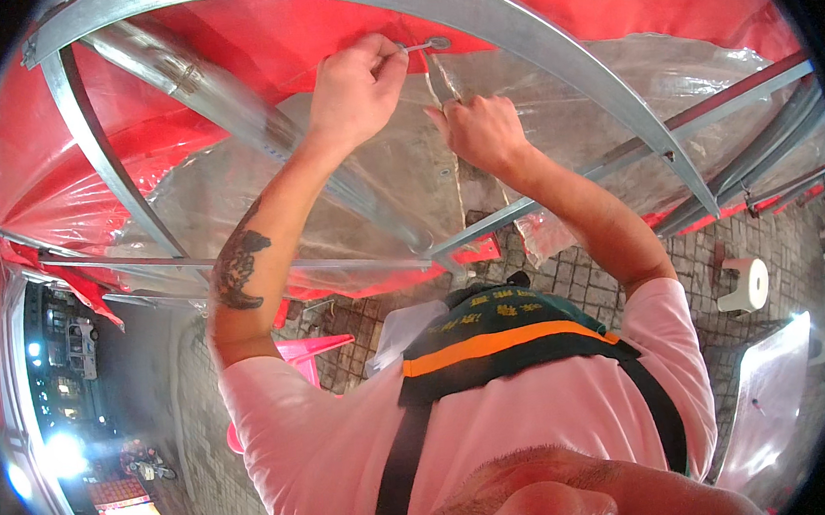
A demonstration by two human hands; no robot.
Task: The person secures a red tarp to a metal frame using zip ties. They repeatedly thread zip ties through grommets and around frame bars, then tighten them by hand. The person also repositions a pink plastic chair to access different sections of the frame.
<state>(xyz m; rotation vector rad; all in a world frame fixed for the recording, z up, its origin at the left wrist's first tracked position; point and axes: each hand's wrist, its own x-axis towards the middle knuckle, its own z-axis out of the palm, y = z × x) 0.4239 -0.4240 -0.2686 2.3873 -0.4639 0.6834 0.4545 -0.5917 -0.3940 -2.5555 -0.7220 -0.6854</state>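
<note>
Both my arms are raised at a red tent wall with a clear plastic window set in it. My left hand is closed in a pinch on a thin pale tie, which runs to a small round grey patch on the red fabric. Just to the right and lower, my right hand is closed at the upright seam of the clear plastic. Its fingertips are partly hidden, so what it grips there is hard to make out.
A curved metal frame bar arches overhead, and a thick metal pole slants behind my left forearm. Straight bars cross below. A white stool stands on the paving at right; a pink chair is at left. A bright street lies further left.
</note>
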